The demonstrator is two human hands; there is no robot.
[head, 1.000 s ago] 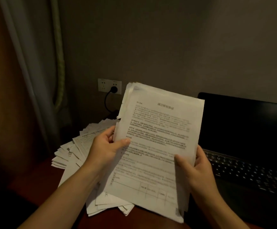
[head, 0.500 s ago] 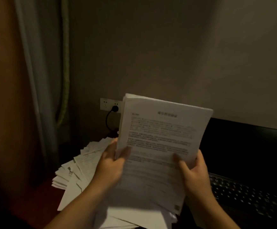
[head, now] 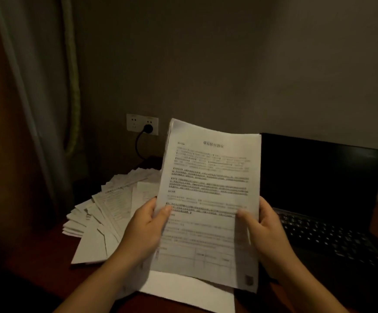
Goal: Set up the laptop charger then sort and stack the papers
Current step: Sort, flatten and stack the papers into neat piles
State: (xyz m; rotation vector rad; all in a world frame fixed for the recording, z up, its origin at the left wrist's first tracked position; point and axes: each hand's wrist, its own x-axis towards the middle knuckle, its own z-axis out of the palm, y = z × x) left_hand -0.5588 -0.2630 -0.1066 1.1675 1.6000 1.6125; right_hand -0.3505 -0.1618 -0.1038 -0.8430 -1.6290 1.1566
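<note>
- The counter [head: 32,263] is dark reddish wood and runs beneath both my hands.
- The laptop [head: 319,177] stands open on it, just right of my right fingers [head: 244,218]. Its screen is dark, and its keyboard lies past my right knuckles.
- The stack of papers [head: 208,188] is up off the counter, tilted toward me between both hands, with a printed page facing me.
- The loose papers [head: 106,213] lie fanned on the counter, left of my left fingers [head: 164,213] and beyond them. A blank sheet [head: 183,292] lies below the held stack.
- My left hand [head: 143,233] grips the stack's left edge, thumb on the front and fingers curled behind.
- My right hand [head: 267,233] grips the right edge the same way.
- The wall socket [head: 134,123] sits beyond my left fingers and higher up. The black charger plug [head: 148,128] is seated in it, and its cable [head: 137,145] loops down behind the stack.
</note>
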